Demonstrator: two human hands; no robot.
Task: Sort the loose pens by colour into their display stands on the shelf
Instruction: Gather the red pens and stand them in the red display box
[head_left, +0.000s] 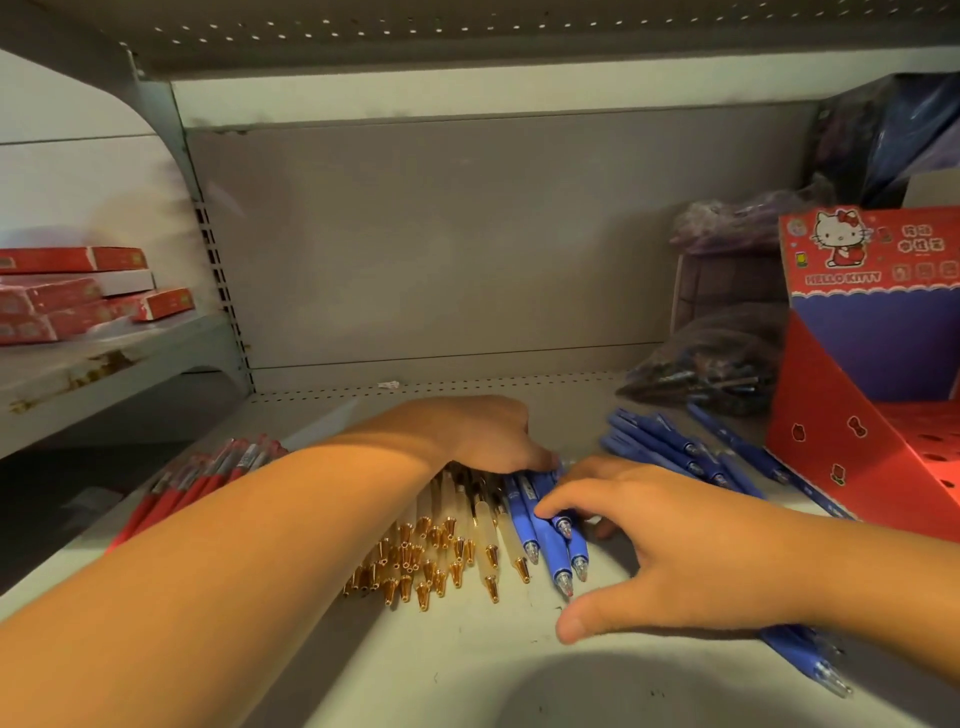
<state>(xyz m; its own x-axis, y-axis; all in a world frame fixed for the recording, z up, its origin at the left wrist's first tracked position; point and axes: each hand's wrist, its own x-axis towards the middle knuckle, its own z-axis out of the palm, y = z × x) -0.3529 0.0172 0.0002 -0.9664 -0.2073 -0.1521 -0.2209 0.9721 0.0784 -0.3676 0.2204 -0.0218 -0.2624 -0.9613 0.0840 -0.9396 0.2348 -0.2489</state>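
Blue plastic click pens (549, 543) | likely light, stiff, rolling; pinch mid-barrel | left hand (485, 436) covers their tops, grip unclear | right hand (675, 545) spread, fingertips touching barrels

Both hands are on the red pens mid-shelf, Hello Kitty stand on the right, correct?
No. The head view shows the left hand and right hand on the blue pens mid-shelf; the red pens lie far left. The Hello Kitty stand is on the right.
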